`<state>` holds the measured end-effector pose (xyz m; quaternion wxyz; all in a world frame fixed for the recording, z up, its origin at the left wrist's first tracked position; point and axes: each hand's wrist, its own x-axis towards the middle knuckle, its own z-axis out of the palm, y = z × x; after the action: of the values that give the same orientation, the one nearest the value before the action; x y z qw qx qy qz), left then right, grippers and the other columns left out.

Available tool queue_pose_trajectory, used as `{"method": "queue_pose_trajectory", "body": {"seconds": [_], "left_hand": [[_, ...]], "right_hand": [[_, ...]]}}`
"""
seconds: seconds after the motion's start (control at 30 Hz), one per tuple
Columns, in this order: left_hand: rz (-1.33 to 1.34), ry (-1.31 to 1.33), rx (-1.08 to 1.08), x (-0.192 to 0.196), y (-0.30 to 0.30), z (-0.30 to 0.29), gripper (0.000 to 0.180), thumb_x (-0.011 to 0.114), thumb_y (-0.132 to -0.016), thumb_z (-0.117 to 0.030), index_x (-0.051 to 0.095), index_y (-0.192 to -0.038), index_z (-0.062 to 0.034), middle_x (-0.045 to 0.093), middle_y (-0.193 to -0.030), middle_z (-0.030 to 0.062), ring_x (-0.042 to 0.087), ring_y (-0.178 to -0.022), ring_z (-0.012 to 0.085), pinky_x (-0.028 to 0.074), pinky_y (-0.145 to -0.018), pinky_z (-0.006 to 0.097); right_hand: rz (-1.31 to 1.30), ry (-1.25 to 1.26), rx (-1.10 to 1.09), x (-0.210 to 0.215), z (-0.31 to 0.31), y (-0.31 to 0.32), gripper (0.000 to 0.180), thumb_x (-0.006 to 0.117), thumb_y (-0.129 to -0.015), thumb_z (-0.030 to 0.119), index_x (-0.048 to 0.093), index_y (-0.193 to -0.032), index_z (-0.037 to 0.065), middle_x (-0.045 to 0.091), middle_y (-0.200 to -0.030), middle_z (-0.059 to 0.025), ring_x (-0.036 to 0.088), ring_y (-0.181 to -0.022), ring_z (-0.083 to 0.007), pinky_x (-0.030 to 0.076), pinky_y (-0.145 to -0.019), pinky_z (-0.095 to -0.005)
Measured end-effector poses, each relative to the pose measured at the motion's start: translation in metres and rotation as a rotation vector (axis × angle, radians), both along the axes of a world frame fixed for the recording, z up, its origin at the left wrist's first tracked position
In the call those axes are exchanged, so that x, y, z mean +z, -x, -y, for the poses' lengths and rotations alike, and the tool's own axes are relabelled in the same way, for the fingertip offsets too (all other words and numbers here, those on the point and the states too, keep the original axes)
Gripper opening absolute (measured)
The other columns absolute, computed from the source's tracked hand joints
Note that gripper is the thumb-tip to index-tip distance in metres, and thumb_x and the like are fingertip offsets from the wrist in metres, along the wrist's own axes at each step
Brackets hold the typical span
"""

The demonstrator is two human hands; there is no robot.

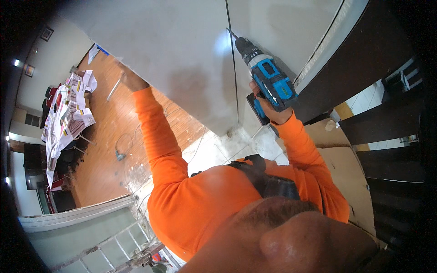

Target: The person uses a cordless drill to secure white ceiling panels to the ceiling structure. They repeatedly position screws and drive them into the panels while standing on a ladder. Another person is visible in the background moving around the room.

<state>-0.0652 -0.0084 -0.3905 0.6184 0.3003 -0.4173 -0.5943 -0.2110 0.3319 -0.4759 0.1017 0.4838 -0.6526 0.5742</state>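
My right hand point(270, 107) grips a blue and black cordless drill point(273, 82) by its handle. The drill's thin bit points up and left at a dark straight joint between two pale panels, and its lamp throws a bright spot there. Whether the tip touches the surface I cannot tell. My left arm reaches out along the large white panel point(182, 59), and my left hand point(132, 79) grasps its edge; the fingertips are mostly hidden. Both my sleeves are orange.
On the left, a table point(68, 118) draped in white sheets stands on a wooden floor point(102, 150) with a cable across it. A ladder point(109, 250) is at lower left. Dark slats point(378, 118) and brown cardboard point(339, 168) lie to the right.
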Motion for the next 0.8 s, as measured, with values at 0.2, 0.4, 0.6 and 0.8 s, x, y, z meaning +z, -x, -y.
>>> {"method": "queue_pose_trajectory", "body": {"seconds": [0.2,0.4,0.6,0.8], "left_hand": [[0.493,0.753,0.198,-0.056,0.015,0.025,0.046,0.051,-0.094,-0.039,0.055,-0.12,0.0004,0.067,-0.103,0.0082,0.066,-0.082,0.0185,0.054,-0.065,0.031],[0.567,0.847,0.199,-0.043,0.014,0.002,0.034,0.054,-0.093,-0.026,0.059,-0.113,0.0003,0.069,-0.101,0.0096,0.067,-0.083,0.0186,0.056,-0.066,0.032],[0.305,0.716,-0.005,-0.035,0.019,-0.014,0.039,0.049,-0.096,-0.029,0.056,-0.119,0.0013,0.067,-0.106,0.0117,0.067,-0.087,0.0205,0.056,-0.07,0.033],[0.262,0.703,-0.007,-0.038,0.017,-0.013,0.038,0.046,-0.097,-0.028,0.055,-0.119,0.0018,0.066,-0.106,0.0128,0.066,-0.086,0.0212,0.057,-0.07,0.033]], "right_hand": [[-0.179,-0.002,-0.067,0.009,-0.003,0.003,0.027,0.068,-0.084,0.003,0.063,-0.111,0.006,0.066,-0.103,-0.0083,0.065,-0.09,-0.0188,0.053,-0.076,-0.0307],[-0.168,-0.024,-0.052,0.0,0.001,0.007,0.026,0.069,-0.084,0.006,0.064,-0.109,0.005,0.067,-0.102,-0.0081,0.066,-0.091,-0.02,0.053,-0.077,-0.0322],[0.105,0.014,0.099,-0.01,-0.002,0.004,0.023,0.058,-0.088,0.009,0.063,-0.11,0.006,0.066,-0.107,-0.0117,0.064,-0.095,-0.0245,0.051,-0.083,-0.0356],[0.063,-0.071,0.154,-0.017,-0.004,0.008,0.034,0.059,-0.086,0.007,0.057,-0.12,0.005,0.064,-0.114,-0.0095,0.062,-0.105,-0.0199,0.05,-0.087,-0.0313]]}}
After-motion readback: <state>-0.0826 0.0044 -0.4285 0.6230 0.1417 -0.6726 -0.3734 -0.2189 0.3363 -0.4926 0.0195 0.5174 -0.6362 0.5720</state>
